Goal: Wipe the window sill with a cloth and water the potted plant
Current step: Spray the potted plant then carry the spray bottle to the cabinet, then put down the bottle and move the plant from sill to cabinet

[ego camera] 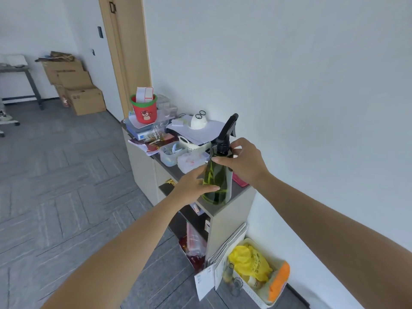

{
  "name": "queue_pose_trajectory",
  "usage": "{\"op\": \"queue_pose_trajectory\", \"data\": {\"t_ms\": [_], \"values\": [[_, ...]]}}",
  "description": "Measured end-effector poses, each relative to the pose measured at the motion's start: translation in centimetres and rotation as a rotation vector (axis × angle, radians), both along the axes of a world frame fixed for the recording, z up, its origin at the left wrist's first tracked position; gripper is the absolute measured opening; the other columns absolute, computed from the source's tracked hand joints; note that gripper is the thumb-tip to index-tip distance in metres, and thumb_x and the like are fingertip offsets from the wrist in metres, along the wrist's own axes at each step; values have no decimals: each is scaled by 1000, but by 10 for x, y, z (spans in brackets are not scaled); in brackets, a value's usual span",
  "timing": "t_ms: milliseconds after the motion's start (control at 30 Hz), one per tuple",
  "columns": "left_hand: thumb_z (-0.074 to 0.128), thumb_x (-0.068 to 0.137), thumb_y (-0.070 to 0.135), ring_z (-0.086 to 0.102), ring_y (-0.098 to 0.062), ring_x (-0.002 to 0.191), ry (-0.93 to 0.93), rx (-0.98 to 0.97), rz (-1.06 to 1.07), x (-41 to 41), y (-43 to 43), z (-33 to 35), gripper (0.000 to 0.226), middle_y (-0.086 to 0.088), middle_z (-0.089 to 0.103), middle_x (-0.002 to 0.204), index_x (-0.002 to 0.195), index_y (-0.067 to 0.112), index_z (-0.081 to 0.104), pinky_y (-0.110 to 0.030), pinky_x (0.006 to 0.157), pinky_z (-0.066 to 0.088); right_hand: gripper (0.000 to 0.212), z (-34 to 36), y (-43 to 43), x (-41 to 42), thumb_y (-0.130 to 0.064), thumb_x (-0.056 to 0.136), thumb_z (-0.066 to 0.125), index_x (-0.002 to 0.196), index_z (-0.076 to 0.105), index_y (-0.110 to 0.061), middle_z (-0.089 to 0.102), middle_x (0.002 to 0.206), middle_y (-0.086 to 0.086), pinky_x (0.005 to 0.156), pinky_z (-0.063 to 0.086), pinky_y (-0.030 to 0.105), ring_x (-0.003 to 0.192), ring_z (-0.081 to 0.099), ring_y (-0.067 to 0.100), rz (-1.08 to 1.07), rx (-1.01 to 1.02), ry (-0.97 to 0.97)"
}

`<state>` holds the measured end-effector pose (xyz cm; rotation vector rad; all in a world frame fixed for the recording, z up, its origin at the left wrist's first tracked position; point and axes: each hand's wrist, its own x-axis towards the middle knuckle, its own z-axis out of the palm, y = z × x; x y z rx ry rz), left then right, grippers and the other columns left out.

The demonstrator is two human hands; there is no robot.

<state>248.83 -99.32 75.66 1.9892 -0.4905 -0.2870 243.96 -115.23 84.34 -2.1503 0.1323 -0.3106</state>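
You are gripping the bottle (217, 184) at the bench's (239, 194) near end.
A red item (240, 180) is lying mostly hidden behind the bottle and your right wrist, hard to make out. Your left hand (191, 184) is wrapping the lower body, fingers curled; your right hand (243, 161) is pinching the shoulder under the black cap (223, 148).

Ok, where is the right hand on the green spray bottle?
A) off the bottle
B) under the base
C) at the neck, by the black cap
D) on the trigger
C: the right hand grips the spray bottle at its neck beside the black cap, while the left hand holds the lower body.
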Motion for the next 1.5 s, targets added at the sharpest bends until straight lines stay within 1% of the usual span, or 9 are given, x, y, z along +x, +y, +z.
{"op": "queue_pose_trajectory", "data": {"t_ms": [167, 367, 667, 867, 1100, 1267, 1367, 1433, 1500], "values": [[79, 77, 23, 59, -20, 115, 62, 73, -35, 108, -6, -34, 62, 5, 57, 130, 133, 23, 52, -30, 95, 45, 57, -41, -1, 105, -36, 65, 87, 115, 61, -26, 71, 107, -5, 84, 55, 32, 99, 67, 17, -50, -18, 113], [80, 74, 19, 61, -21, 116, 170, 123, -15, 203, -12, -91, 63, 0, 64, 126, 130, 24, 53, -38, 102, 47, 52, -102, 0, 201, -39, 65, 85, 112, 68, -23, 74, 102, -3, 85, 57, 40, 94, 69, 18, -122, -67, 204], [79, 76, 18, 57, -22, 121, 238, 221, 26, 284, -21, -176, 67, 0, 64, 128, 135, 27, 49, -34, 102, 42, 55, -186, 2, 283, -39, 67, 83, 116, 64, -26, 72, 108, -4, 83, 54, 31, 100, 66, 18, -185, -51, 315], [77, 80, 19, 54, -27, 126, 301, 283, 18, 307, -19, -202, 69, -5, 59, 135, 140, 22, 43, -41, 108, 40, 60, -208, 3, 306, -35, 70, 83, 124, 61, -22, 69, 117, -1, 93, 50, 37, 110, 64, 22, -187, -37, 356], [75, 81, 23, 54, -28, 126, 302, 329, 11, 315, -19, -203, 70, -6, 55, 139, 141, 23, 39, -42, 108, 42, 54, -212, 8, 320, -34, 72, 82, 121, 62, -25, 70, 117, -2, 89, 51, 33, 107, 65, 21, -176, -30, 372], [57, 93, 41, 62, -25, 114, 248, 538, -57, 307, -22, -184, 48, -3, 63, 125, 133, 18, 46, -32, 90, 49, 62, -204, 1, 314, -31, 77, 78, 133, 52, -20, 63, 129, 2, 93, 48, 36, 118, 60, 26, -57, -60, 465], [57, 91, 48, 69, -26, 94, 424, 599, -30, 297, -21, -171, 44, -8, 67, 102, 110, 8, 58, -31, 73, 57, 74, -183, -11, 292, -28, 83, 74, 146, 39, -12, 49, 147, 6, 102, 40, 34, 132, 47, 27, 29, -68, 539], [60, 91, 44, 69, -24, 88, 599, 579, -64, 280, -27, -153, 47, -10, 69, 115, 121, 8, 58, -31, 74, 59, 74, -164, -23, 270, -31, 86, 72, 148, 37, -11, 43, 152, 6, 106, 37, 33, 136, 45, 26, 57, -102, 576], [58, 94, 39, 68, -22, 91, 602, 566, -131, 259, -38, -135, 50, -7, 65, 126, 134, 9, 52, -29, 76, 57, 66, -143, -37, 242, -34, 87, 70, 143, 46, -8, 50, 146, 8, 110, 39, 35, 133, 49, 25, 61, -127, 587]]}}
